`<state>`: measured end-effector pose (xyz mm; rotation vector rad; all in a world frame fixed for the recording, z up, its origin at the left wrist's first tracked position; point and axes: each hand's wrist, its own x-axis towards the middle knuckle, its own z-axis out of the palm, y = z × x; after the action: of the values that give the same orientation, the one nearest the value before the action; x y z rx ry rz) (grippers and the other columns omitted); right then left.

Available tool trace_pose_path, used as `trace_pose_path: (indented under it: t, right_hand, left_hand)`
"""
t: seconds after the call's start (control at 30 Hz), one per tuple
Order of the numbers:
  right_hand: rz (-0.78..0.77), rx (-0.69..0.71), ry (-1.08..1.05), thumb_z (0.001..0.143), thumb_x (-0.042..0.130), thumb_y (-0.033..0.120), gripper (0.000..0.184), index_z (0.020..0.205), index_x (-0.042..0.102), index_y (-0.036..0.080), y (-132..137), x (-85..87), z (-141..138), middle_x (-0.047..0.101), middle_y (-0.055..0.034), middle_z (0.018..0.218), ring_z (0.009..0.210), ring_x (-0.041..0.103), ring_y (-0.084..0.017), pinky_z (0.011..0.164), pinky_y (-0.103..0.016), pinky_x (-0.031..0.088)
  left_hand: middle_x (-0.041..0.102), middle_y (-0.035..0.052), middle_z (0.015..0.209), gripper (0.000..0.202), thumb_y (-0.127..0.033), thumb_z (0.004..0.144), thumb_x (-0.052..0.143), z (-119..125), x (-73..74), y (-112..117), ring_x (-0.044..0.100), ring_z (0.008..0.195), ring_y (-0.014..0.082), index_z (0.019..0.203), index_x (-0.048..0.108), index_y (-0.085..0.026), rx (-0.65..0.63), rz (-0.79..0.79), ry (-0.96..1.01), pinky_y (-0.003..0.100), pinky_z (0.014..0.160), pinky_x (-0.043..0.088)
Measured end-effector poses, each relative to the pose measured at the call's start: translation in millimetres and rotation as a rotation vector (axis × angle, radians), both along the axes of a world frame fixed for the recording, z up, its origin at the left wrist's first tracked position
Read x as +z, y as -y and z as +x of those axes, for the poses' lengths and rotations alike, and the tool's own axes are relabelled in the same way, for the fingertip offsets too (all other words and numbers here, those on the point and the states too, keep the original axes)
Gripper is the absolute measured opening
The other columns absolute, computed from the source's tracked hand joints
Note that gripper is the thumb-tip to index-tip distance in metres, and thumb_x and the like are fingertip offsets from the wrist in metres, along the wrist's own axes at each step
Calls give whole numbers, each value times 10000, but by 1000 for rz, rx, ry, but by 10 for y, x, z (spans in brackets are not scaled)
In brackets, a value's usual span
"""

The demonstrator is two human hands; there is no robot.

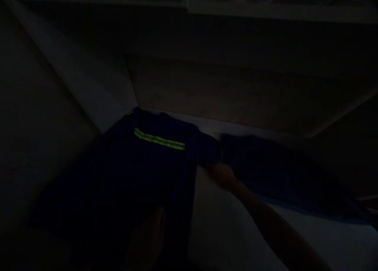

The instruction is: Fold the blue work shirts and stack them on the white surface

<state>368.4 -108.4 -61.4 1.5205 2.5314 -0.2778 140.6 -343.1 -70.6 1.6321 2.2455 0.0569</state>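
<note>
The view is very dark. A dark blue work shirt with a yellow-green and grey reflective stripe lies spread on a pale surface, one short sleeve stretched to the right. At the lower edge of that sleeve is my right hand, its fingers closed on the cloth. My left hand is low in the frame, over the body of the shirt. Its fingers are too dim to make out, and whether it grips the cloth cannot be told.
Another dark blue piece of cloth lies to the right, close to the sleeve. Behind the pale surface rises a back panel, with a slanting side panel at left. A shelf edge crosses overhead.
</note>
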Motion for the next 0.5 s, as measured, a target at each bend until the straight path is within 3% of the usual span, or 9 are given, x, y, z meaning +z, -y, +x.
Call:
trace_pose_path:
  t: [0.1,0.2,0.27,0.37,0.43,0.5]
  right_hand:
    - [40,-59,-2,951,364,238,308,1110,627,212,-119,55,-62,723,-137,959,874,697,-293,700,-351,478]
    - [117,-196,-75,979,267,236,361,1196,543,151,-273,182,-43,709,-161,937,819,694,-276,668,-333,467]
    - [187,-290,-208,992,226,257,375,1225,500,151,-391,295,-9,687,-165,1009,846,681,-251,683,-315,464]
    - [322,-407,-528,991,263,342,350,1193,492,170,-569,510,75,636,-163,1120,888,651,-238,713,-312,464]
    - [412,-486,-729,990,242,426,395,1187,469,170,-686,682,172,616,-161,1109,880,634,-243,709,-332,468]
    - [521,-528,-928,987,204,499,447,1206,416,172,-807,858,337,581,-165,1118,928,607,-243,723,-344,471]
  left_hand:
    - [757,142,942,495,-346,981,217,-124,167,-33,727,822,273,1308,514,-122,247,50,165,395,728,559]
    - [747,117,1024,462,-406,974,238,-215,335,-103,721,886,235,1249,524,-170,284,185,394,346,765,552]
    - [747,87,1024,432,-439,964,264,-204,477,-182,716,908,219,1207,547,-222,185,276,477,324,778,547]
    - [749,68,962,412,-438,968,269,-38,772,-324,719,865,227,1199,564,-266,15,321,447,339,755,546]
    - [746,78,896,416,-418,974,261,159,1004,-404,720,793,255,1226,558,-274,-173,263,389,370,675,546]
    - [731,101,809,413,-401,967,295,404,1216,-452,700,665,266,1261,547,-259,-448,191,376,366,538,513]
